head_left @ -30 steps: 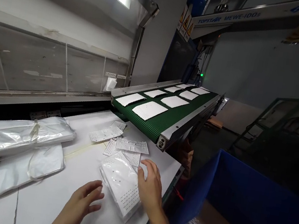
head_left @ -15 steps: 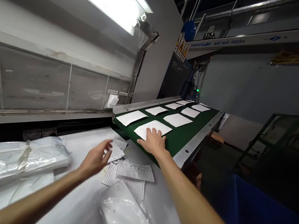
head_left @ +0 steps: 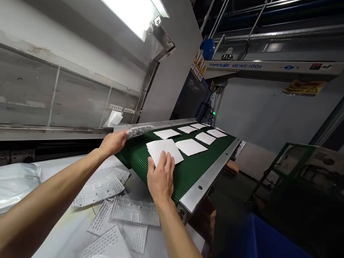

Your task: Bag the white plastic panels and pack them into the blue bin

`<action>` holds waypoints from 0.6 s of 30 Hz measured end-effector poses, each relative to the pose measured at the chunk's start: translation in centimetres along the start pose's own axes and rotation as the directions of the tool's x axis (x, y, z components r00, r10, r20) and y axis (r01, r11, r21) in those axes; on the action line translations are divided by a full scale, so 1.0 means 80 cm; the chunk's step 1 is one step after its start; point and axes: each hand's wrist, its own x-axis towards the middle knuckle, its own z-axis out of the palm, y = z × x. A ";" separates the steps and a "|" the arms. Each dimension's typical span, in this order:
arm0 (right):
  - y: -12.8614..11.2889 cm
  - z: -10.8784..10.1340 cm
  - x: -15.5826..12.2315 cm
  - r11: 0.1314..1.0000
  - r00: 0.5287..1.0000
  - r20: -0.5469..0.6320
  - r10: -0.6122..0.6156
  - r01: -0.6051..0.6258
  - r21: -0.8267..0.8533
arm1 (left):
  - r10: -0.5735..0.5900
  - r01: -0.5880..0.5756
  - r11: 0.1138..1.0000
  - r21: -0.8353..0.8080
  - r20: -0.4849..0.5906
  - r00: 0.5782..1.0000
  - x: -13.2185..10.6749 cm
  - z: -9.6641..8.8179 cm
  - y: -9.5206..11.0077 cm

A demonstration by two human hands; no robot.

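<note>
Plastic strip [head_left: 137, 131] pinched in the left hand [head_left: 112, 143]; the right hand [head_left: 160, 177] lies spread on a perforated sheet [head_left: 158, 148] on the green conveyor belt [head_left: 194, 174]. Belt motion could drag the sheet askew.

hands [head_left: 113, 143] [head_left: 160, 177]: 2 | warning signs [head_left: 198, 65]: 3 | belt sheets [head_left: 191, 147]: at least 7 | table sheets [head_left: 135, 212]: 5

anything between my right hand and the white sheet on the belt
Nothing visible: the right hand already rests on the perforated white sheet on the green conveyor belt; the left hand holds a white plastic strip clear of it.
</note>
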 end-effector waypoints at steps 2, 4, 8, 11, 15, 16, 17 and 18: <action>0.003 -0.005 0.000 0.998 0.999 -0.046 0.006 -0.003 0.068 | -0.154 0.142 0.985 -0.103 -0.122 0.980 -0.010 -0.026 0.010; 0.000 -0.015 -0.003 0.989 0.996 -0.079 -0.029 0.040 0.140 | -0.306 0.259 0.936 -0.239 -0.191 0.933 -0.038 -0.056 0.022; -0.043 -0.054 -0.050 0.943 0.982 -0.116 -0.146 0.174 0.284 | -0.511 0.387 0.764 -0.517 -0.116 0.852 -0.161 -0.107 0.045; -0.094 -0.089 -0.144 0.884 0.978 -0.137 -0.158 0.202 0.422 | -0.590 0.426 0.639 -0.640 -0.054 0.805 -0.279 -0.133 0.059; -0.129 -0.125 -0.293 0.730 0.889 -0.190 -0.418 0.452 0.513 | -0.689 0.569 0.373 -0.733 0.192 0.699 -0.399 -0.186 0.070; -0.128 -0.133 -0.322 0.667 0.824 -0.218 -0.522 0.554 0.498 | -0.669 0.633 0.297 -0.715 0.317 0.672 -0.418 -0.204 0.070; -0.125 -0.140 -0.344 0.581 0.736 -0.246 -0.631 0.658 0.479 | -0.625 0.699 0.246 -0.671 0.442 0.644 -0.432 -0.224 0.070; -0.121 -0.146 -0.359 0.470 0.624 -0.264 -0.735 0.750 0.465 | -0.569 0.757 0.228 -0.612 0.547 0.614 -0.443 -0.243 0.069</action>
